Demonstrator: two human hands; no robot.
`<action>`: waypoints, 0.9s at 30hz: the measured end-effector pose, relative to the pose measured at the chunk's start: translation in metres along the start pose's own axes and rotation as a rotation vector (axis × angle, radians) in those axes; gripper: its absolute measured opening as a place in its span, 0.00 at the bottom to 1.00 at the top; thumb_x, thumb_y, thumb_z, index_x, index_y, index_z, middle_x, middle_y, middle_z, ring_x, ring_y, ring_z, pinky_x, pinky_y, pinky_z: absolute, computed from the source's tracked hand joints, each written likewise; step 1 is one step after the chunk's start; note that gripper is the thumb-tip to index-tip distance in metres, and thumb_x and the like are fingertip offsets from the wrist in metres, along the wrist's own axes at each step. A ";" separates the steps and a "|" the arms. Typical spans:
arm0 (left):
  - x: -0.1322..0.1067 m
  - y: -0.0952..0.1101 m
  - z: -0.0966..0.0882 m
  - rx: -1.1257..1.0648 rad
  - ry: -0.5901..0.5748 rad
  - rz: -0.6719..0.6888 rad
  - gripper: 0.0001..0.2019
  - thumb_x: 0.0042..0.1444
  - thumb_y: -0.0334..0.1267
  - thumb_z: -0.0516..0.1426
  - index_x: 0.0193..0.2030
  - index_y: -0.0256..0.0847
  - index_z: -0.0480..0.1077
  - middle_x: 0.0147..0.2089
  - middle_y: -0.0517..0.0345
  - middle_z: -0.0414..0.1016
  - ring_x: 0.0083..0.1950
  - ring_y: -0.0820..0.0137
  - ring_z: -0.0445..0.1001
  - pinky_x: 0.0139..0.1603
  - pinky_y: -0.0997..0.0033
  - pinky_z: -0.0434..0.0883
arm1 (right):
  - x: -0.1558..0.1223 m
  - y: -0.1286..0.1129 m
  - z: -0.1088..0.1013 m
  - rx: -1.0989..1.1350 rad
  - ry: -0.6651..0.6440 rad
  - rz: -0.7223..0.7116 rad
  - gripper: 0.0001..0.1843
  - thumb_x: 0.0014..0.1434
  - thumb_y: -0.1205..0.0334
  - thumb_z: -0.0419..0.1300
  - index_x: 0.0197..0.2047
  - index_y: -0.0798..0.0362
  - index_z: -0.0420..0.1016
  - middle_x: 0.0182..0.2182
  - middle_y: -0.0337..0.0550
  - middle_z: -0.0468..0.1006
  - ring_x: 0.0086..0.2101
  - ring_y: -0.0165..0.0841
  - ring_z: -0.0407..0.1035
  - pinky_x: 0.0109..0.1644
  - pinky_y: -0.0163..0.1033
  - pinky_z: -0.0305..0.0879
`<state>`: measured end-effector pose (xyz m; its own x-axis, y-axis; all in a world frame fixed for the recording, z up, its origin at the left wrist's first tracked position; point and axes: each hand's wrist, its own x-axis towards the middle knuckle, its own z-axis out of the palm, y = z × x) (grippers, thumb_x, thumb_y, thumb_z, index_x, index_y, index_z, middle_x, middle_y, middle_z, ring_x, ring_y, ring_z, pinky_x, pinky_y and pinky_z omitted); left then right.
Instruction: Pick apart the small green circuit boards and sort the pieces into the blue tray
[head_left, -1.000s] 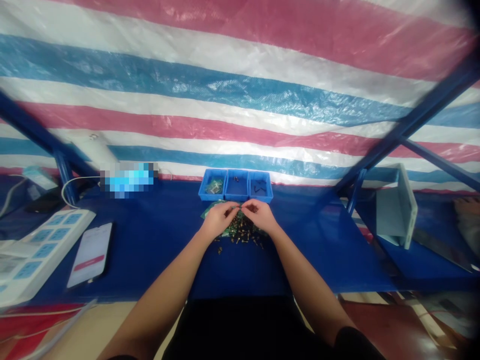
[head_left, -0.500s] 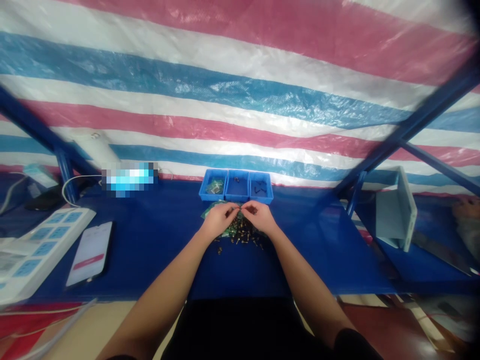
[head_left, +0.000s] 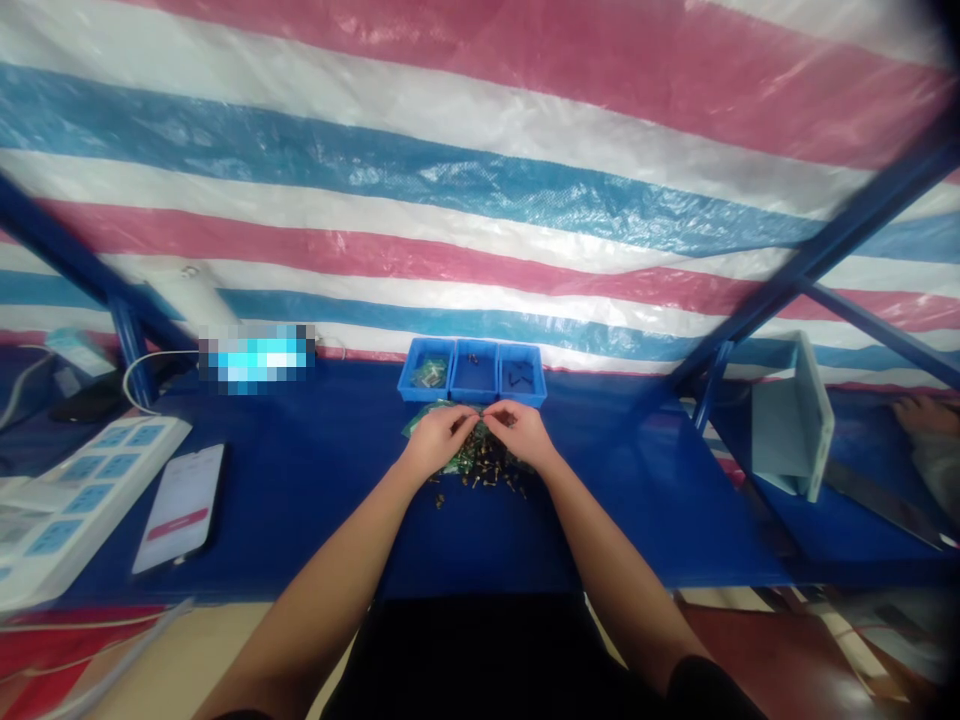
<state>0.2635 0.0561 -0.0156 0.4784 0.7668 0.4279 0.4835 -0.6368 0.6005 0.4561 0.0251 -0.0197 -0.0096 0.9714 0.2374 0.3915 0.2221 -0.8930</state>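
My left hand (head_left: 439, 438) and my right hand (head_left: 521, 432) meet fingertip to fingertip above a pile of small brass and dark screw-like parts (head_left: 487, 465). Both hands are pinched closed; whatever sits between the fingertips is too small to make out. Under the hands lies a green-tinted clear plastic bag (head_left: 421, 415), partly hidden by my left hand. Just beyond stand three joined blue bins: the left bin (head_left: 406, 390) holds a clear packet, the middle bin (head_left: 474, 397) a few small dark pieces, the right bin (head_left: 537, 397) several dark screw-like pieces.
At left on the blue table (head_left: 300, 520) lie a phone (head_left: 180, 508) and a white power strip (head_left: 142, 490). A blurred-out lit object (head_left: 259, 357) stands behind them. Right of the frame post is a tablet-like panel (head_left: 814, 420); another person's hand (head_left: 926, 412) rests at the far right.
My hands stay in nearly the same pinched pose over the pile. At the far right, the other person's hand has shifted slightly left.
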 end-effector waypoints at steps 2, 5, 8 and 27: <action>0.000 -0.001 0.000 0.013 -0.002 -0.018 0.12 0.64 0.44 0.53 0.47 0.44 0.75 0.38 0.57 0.80 0.35 0.68 0.77 0.39 0.70 0.72 | 0.000 0.000 0.000 0.005 0.008 0.002 0.11 0.56 0.55 0.61 0.39 0.52 0.78 0.33 0.43 0.81 0.30 0.32 0.72 0.36 0.38 0.69; 0.000 -0.001 0.001 0.018 0.001 -0.022 0.12 0.64 0.44 0.53 0.47 0.44 0.74 0.35 0.58 0.79 0.32 0.70 0.75 0.37 0.71 0.71 | 0.001 0.001 -0.001 0.011 0.013 0.004 0.11 0.56 0.56 0.61 0.39 0.52 0.79 0.34 0.43 0.81 0.30 0.32 0.72 0.36 0.38 0.69; 0.000 0.000 0.001 0.001 0.011 -0.005 0.11 0.64 0.43 0.52 0.45 0.44 0.75 0.41 0.57 0.80 0.36 0.69 0.76 0.39 0.71 0.71 | 0.001 0.001 -0.002 0.015 0.010 0.002 0.11 0.55 0.56 0.61 0.38 0.52 0.79 0.34 0.43 0.81 0.30 0.32 0.72 0.36 0.38 0.69; -0.001 -0.005 0.004 0.017 0.028 0.013 0.11 0.64 0.42 0.54 0.46 0.43 0.74 0.31 0.59 0.76 0.31 0.71 0.73 0.35 0.73 0.69 | 0.001 0.004 -0.002 0.025 0.006 -0.010 0.11 0.56 0.56 0.62 0.39 0.53 0.80 0.33 0.43 0.81 0.29 0.32 0.72 0.35 0.37 0.69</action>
<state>0.2641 0.0584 -0.0218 0.4638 0.7606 0.4543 0.4903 -0.6475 0.5834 0.4598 0.0266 -0.0222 -0.0076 0.9685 0.2490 0.3682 0.2342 -0.8998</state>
